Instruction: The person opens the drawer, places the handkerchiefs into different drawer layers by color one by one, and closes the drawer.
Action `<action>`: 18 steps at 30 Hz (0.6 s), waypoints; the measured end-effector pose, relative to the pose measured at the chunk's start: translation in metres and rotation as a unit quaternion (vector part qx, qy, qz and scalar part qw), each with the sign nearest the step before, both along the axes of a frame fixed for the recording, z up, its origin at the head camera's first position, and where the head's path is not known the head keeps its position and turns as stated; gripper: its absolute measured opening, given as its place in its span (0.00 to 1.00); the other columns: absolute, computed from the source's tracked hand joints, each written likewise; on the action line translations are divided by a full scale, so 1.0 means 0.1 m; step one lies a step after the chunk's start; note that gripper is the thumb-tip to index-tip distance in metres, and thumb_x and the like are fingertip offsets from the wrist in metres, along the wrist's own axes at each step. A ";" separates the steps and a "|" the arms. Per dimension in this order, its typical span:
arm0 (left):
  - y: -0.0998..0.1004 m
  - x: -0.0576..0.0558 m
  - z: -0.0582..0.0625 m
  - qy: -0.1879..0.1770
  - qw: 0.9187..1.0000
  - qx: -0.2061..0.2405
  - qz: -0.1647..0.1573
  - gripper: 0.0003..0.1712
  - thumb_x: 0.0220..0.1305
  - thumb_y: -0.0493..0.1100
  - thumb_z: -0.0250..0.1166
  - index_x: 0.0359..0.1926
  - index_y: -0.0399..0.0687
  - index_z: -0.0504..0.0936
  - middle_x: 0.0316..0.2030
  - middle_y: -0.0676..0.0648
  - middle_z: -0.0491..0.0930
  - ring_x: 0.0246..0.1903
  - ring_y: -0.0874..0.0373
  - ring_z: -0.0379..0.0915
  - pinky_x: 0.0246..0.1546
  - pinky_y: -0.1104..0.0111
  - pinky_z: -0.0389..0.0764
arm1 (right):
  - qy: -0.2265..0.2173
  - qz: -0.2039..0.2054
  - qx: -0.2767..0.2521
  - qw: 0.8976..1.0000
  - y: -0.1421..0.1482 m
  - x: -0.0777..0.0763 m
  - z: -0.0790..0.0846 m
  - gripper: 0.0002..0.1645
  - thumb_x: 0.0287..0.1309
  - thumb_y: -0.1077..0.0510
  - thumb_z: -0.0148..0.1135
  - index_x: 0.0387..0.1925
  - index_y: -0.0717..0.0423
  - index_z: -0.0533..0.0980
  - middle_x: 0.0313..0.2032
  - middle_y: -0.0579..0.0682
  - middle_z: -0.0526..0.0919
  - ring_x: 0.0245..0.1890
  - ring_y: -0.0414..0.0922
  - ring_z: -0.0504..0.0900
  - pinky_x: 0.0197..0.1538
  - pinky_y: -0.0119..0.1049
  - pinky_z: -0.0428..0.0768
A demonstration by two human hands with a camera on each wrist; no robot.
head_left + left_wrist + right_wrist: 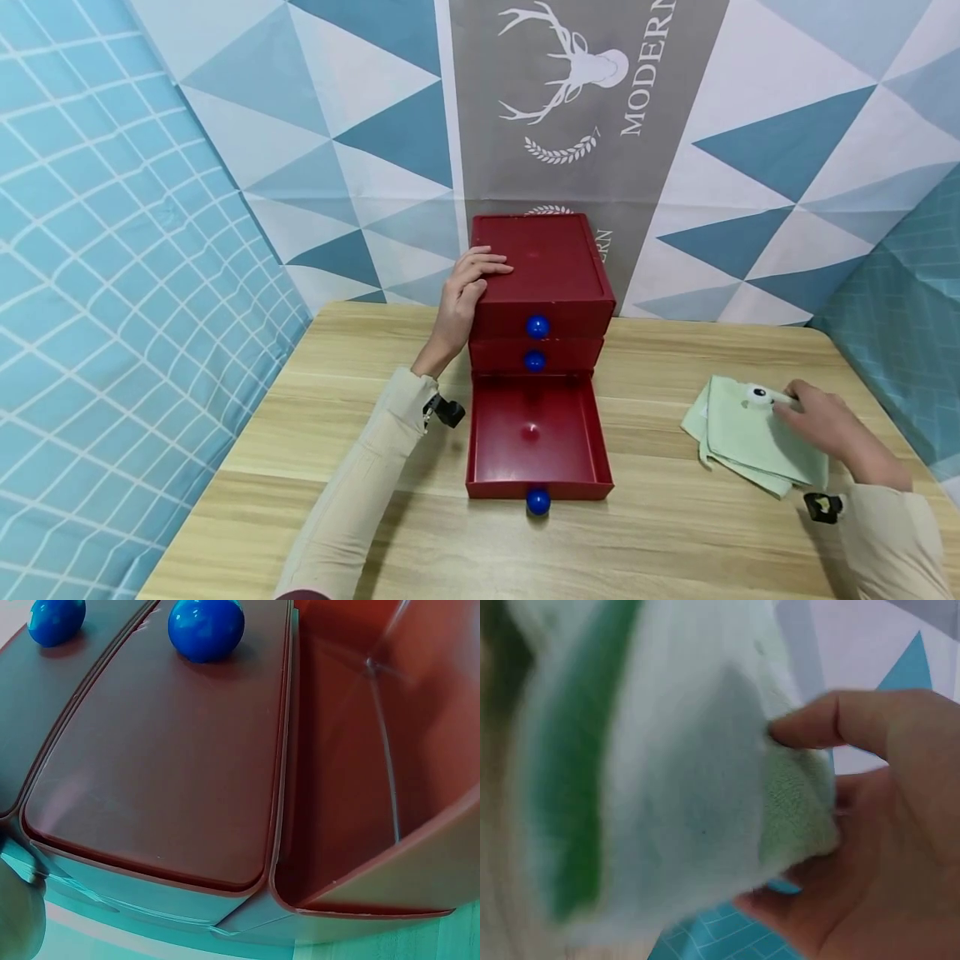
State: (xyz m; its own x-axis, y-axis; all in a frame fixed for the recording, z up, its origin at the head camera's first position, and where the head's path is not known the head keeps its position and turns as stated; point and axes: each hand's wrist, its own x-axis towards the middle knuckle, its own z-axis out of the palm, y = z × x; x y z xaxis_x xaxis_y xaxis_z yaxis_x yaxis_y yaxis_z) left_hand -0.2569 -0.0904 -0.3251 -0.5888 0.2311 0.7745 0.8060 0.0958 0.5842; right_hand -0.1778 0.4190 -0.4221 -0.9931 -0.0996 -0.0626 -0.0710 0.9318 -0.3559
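Note:
A dark red drawer cabinet (555, 258) with round blue knobs stands at the back of the table. My left hand (467, 287) rests on its top left edge, fingers stretched over the top. The bottom drawer (540, 429) is pulled out, with nothing inside it. In the left wrist view, the closed middle drawer (157, 757) shows beside the open one. To the right, my right hand (825, 421) pinches a folded light green towel (750, 442) with a white cartoon eye on it. Up close, thumb and fingers grip the towel's edge (799, 802), and its cloth hangs blurred.
The wooden table (645, 542) has a rounded far right corner. Behind it hangs a patterned backdrop (390, 125) of triangles and a deer head, close at the cabinet's back. A blue grid cloth (112, 292) drapes along the left side.

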 end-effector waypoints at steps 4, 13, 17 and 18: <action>0.00 0.00 -0.01 -0.001 1.000 -0.001 0.002 0.22 0.66 0.28 0.41 0.47 0.21 0.80 0.53 0.23 0.75 0.64 0.26 0.56 0.72 0.49 0.51 | 0.083 0.004 -0.019 0.996 -0.09 0.07 0.04 0.09 0.63 0.64 0.57 0.39 0.69 0.73 0.28 0.60 0.79 0.23 0.46 0.68 0.25 0.38 0.65; -0.02 -0.15 -0.14 0.002 1.000 -0.005 0.011 0.24 0.68 0.32 0.41 0.49 0.27 0.82 0.55 0.30 0.77 0.66 0.33 0.58 0.72 0.53 0.52 | 0.193 0.012 -0.036 0.980 -0.30 0.17 0.23 0.10 0.58 0.65 0.67 0.41 0.68 0.80 0.35 0.71 0.83 0.28 0.55 0.78 0.25 0.38 0.69; -0.03 -0.24 -0.22 0.004 1.000 -0.004 0.014 0.24 0.69 0.34 0.41 0.49 0.29 0.83 0.55 0.32 0.77 0.67 0.36 0.58 0.72 0.55 0.52 | 0.225 0.019 -0.045 0.973 -0.39 0.22 0.34 0.11 0.58 0.63 0.68 0.42 0.66 0.82 0.36 0.69 0.84 0.26 0.48 0.79 0.23 0.33 0.69; -0.03 -0.20 -0.19 0.003 1.000 -0.002 0.010 0.24 0.69 0.32 0.40 0.49 0.27 0.82 0.55 0.30 0.77 0.66 0.33 0.57 0.72 0.54 0.52 | 0.231 0.021 -0.047 0.972 -0.41 0.23 0.37 0.11 0.58 0.63 0.68 0.42 0.65 0.82 0.36 0.69 0.85 0.25 0.45 0.79 0.22 0.32 0.69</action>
State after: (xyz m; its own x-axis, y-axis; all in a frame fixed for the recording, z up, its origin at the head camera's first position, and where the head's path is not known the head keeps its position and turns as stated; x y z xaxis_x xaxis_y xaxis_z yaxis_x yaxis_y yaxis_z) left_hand -0.2767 -0.0930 -0.3440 -0.5887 0.2220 0.7772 0.8073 0.1141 0.5789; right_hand -0.1547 0.3777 -0.3853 -0.9084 -0.1236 0.3994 -0.2797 0.8897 -0.3608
